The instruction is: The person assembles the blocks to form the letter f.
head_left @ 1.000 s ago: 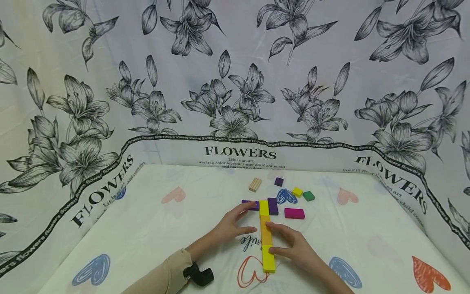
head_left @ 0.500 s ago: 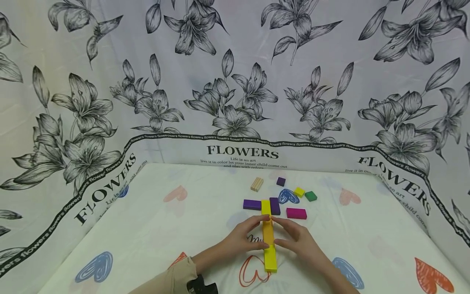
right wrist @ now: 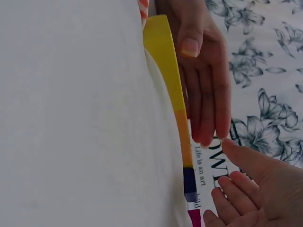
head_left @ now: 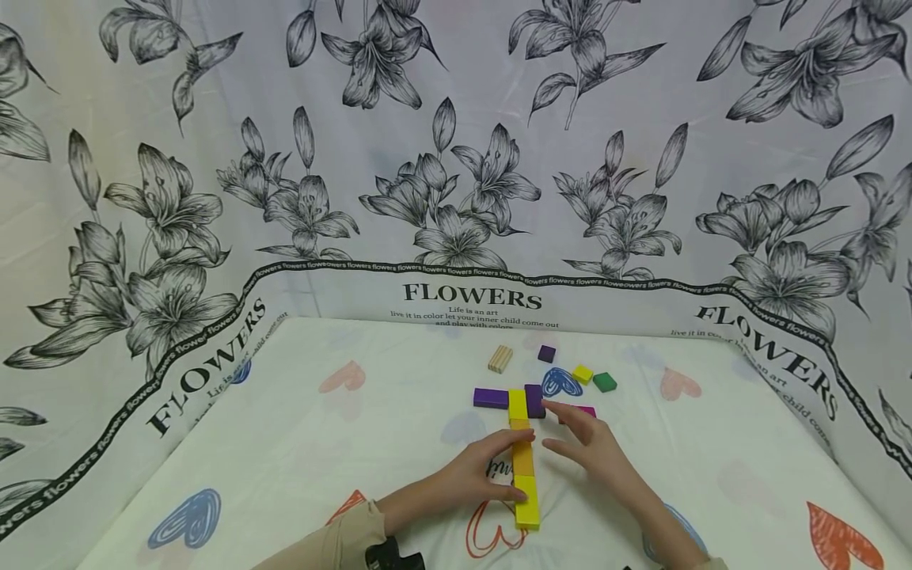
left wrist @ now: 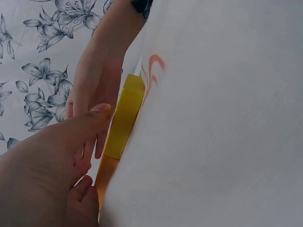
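A straight row of flat wooden blocks lies on the white cloth: a yellow block (head_left: 527, 511) nearest, an orange block (head_left: 523, 459) in the middle and another yellow block (head_left: 517, 404) at the far end. A purple block (head_left: 491, 398) extends leftward from the far end; a second purple block (head_left: 534, 400) stands against its right side. My left hand (head_left: 473, 471) reaches over the row, thumb beside the near yellow block (left wrist: 124, 118), fingertips over the orange one, fingers mostly straight. My right hand (head_left: 598, 447) has its fingers spread, fingertips close to the right purple block, nothing held.
A magenta block (head_left: 587, 412) lies partly hidden behind my right hand. Farther back are a striped natural-wood piece (head_left: 500, 359), a small purple block (head_left: 546, 354), a small yellow block (head_left: 583, 374) and a green block (head_left: 605, 382). A flower-printed curtain (head_left: 456, 198) encloses the back.
My left hand came from the left purple block down to the row's middle. My right hand left the orange block and moved right and away, toward the right purple block.
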`<act>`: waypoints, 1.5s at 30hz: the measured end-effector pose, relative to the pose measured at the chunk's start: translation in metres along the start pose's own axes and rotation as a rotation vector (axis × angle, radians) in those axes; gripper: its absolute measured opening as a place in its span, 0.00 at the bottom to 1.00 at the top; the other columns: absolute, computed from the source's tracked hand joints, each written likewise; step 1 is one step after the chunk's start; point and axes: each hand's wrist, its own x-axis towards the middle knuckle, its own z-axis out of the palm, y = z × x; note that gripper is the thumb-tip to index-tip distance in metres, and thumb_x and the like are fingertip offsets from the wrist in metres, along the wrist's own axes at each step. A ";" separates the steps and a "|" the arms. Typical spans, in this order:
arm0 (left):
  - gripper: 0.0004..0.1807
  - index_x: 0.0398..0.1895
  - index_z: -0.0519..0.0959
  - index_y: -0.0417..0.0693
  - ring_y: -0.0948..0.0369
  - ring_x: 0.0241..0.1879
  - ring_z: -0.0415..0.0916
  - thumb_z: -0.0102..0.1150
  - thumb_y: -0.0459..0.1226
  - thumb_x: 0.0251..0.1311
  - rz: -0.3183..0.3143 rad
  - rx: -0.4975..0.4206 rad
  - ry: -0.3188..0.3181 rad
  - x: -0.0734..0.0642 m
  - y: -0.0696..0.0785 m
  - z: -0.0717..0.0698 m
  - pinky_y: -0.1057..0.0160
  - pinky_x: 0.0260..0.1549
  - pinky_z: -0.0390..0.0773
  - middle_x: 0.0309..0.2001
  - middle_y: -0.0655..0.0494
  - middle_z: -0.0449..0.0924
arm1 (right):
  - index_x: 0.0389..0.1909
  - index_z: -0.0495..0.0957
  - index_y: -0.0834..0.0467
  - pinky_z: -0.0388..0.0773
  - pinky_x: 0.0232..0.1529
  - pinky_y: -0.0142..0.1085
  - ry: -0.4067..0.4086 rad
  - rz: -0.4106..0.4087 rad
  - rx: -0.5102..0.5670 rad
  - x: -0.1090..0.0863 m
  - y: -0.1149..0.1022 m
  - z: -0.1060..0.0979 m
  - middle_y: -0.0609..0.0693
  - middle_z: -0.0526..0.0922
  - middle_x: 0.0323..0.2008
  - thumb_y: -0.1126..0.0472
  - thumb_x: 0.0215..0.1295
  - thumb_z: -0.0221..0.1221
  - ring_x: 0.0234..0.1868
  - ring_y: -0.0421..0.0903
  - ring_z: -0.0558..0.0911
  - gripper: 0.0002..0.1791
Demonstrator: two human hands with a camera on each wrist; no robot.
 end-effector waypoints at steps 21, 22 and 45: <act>0.43 0.75 0.56 0.62 0.64 0.74 0.57 0.66 0.50 0.58 0.034 0.019 -0.013 -0.003 0.000 -0.001 0.55 0.73 0.61 0.74 0.65 0.61 | 0.70 0.66 0.53 0.70 0.66 0.56 0.035 -0.054 -0.201 0.039 0.002 -0.008 0.57 0.70 0.69 0.55 0.61 0.66 0.72 0.59 0.66 0.36; 0.43 0.75 0.56 0.62 0.64 0.74 0.57 0.66 0.50 0.58 0.034 0.019 -0.014 -0.003 0.000 -0.001 0.55 0.73 0.61 0.74 0.65 0.61 | 0.70 0.66 0.53 0.71 0.66 0.55 0.033 -0.054 -0.212 0.040 0.002 -0.008 0.57 0.69 0.69 0.55 0.61 0.66 0.71 0.59 0.66 0.36; 0.43 0.75 0.56 0.61 0.64 0.74 0.57 0.66 0.49 0.57 0.004 0.000 -0.023 -0.004 0.000 -0.001 0.54 0.74 0.59 0.74 0.65 0.61 | 0.67 0.70 0.55 0.73 0.64 0.53 0.008 -0.013 -0.231 0.059 0.007 -0.004 0.57 0.74 0.66 0.60 0.59 0.68 0.66 0.59 0.72 0.33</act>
